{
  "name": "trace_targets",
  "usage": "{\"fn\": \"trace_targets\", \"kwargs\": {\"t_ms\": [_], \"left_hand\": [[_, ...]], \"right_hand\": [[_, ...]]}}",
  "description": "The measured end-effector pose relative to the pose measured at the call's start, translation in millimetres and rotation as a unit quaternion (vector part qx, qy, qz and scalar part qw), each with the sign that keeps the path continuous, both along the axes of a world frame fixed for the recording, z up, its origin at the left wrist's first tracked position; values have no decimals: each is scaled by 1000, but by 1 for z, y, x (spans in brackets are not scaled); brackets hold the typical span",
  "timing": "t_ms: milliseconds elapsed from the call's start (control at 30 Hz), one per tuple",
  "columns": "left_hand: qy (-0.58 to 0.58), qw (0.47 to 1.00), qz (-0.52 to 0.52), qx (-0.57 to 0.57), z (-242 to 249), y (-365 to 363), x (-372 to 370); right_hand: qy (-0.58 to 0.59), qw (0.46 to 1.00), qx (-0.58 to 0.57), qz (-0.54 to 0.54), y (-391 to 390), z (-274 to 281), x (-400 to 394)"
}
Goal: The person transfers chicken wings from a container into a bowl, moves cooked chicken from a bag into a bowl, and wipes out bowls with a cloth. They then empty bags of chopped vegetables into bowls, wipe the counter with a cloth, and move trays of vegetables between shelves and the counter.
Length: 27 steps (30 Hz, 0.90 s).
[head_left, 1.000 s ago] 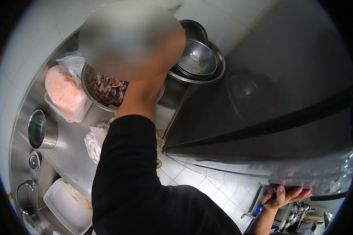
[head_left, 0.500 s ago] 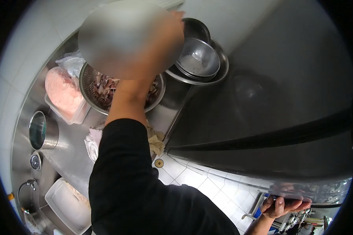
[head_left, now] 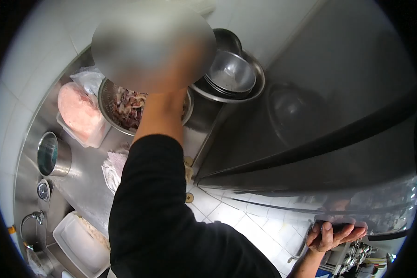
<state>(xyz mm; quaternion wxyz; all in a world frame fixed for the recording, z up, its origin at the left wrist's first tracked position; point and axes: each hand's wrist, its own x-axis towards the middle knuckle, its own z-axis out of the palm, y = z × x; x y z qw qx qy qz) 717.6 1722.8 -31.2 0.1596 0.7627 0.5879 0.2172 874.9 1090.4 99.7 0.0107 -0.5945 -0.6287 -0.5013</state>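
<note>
My left arm, in a black sleeve, reaches up over a metal colander (head_left: 105,104) of cut purplish and pale pieces (head_left: 128,109). My left hand (head_left: 178,65) lies within a blurred oval, so its fingers and anything in them are hidden. At lower right, my right hand (head_left: 331,237) is curled against the lower edge of a large dark glossy panel (head_left: 329,139), which mirrors its fingers. Something dark shows between its thumb and fingers, but I cannot make out what. Beside the colander, a large pink mass (head_left: 78,109) sits in a clear plastic tub (head_left: 97,136).
Nested metal bowls (head_left: 234,72) stand right of the colander. Along the left are a metal pot (head_left: 62,157), a crumpled cloth (head_left: 112,170), a faucet (head_left: 32,217) and a white tray (head_left: 81,245) in a sink. White floor tiles (head_left: 250,231) show below the panel.
The view has shifted a little. My left arm appears slightly farther right across the colander, uncovering more pieces on its left side. My right hand stays at the panel's edge.
</note>
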Motion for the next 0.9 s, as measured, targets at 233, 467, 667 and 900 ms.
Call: {"fn": "trace_targets", "kwargs": {"t_ms": [233, 467, 667, 900], "left_hand": [[-75, 949, -72, 299, 46, -36, 7], [-176, 885, -10, 431, 86, -40, -25], [-196, 834, -62, 511, 98, -53, -33], [-150, 948, -63, 273, -12, -52, 10]], "right_hand": [[-23, 998, 39, 40, 6, 0, 2], [-18, 998, 44, 46, 5, -1, 3], [-15, 997, 49, 50, 8, 0, 2], [-5, 997, 60, 54, 7, -4, 0]]}}
